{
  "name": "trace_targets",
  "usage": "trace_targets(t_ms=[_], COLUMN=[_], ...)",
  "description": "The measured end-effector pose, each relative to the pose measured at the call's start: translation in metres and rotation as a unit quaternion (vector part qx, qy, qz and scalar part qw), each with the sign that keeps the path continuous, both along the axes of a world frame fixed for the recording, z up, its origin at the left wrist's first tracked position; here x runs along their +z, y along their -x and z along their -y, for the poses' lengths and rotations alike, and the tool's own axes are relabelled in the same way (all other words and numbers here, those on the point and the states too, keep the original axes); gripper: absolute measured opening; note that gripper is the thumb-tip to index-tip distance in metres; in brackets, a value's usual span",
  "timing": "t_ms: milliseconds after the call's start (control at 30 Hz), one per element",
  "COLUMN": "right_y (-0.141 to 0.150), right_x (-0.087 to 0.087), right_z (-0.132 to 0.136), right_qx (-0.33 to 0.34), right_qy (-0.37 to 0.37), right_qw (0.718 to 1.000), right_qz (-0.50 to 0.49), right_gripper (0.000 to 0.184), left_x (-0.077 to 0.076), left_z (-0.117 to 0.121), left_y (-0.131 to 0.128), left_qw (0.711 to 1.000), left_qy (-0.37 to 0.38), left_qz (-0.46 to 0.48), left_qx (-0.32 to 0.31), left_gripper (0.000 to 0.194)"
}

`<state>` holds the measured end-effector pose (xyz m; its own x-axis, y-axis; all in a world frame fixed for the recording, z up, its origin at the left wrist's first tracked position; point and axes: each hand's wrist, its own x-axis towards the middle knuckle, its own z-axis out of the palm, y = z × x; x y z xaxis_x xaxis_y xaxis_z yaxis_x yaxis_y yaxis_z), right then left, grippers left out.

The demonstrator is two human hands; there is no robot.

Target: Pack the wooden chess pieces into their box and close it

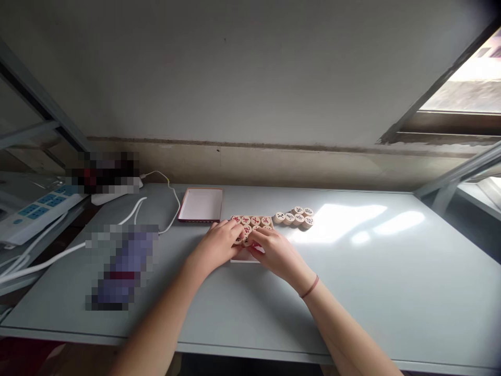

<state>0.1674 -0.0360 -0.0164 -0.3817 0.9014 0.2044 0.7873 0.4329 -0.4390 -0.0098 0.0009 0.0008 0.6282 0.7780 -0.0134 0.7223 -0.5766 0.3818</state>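
A shallow box [245, 257] on the grey table holds several round wooden chess pieces [255, 221] marked in red. My left hand [217, 244] rests on the box's left side, its fingers curled over pieces there. My right hand [274, 251] lies on the box's right side, fingertips pinched on a piece in the box. Just right of the box, several loose chess pieces [295, 216] with black marks lie in a cluster on the table. The near part of the box is hidden by both hands.
An empty box lid [201, 205] with a red rim lies left of the box. White cables [133, 214] run across the table's left side to a power strip [37, 209] on a side shelf. Blurred objects sit at left. Sunlight patches fall right.
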Motion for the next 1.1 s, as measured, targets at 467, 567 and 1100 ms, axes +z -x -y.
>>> trace_targets(t_ms=[467,567,1100], right_y=[-0.066,-0.088,-0.098], right_x=[0.027,0.031,0.032], right_z=[-0.036,-0.061,-0.093], right_qx=[-0.268,-0.336,-0.282], right_qy=[-0.041,0.023,0.223], right_qw=[0.963,0.935,0.916], right_qz=[-0.001,0.106,0.178], right_gripper=[0.023,0.028,0.031], left_x=[-0.013,-0.014,-0.009], left_z=[0.000,0.000,0.002], left_y=[-0.006,-0.006,-0.009], left_qw=[0.998,0.997,0.998], left_qy=[-0.067,-0.068,-0.053], left_qz=[0.018,0.018,0.021], left_qx=[-0.006,-0.008,-0.010], left_gripper=[0.011,0.010,0.015])
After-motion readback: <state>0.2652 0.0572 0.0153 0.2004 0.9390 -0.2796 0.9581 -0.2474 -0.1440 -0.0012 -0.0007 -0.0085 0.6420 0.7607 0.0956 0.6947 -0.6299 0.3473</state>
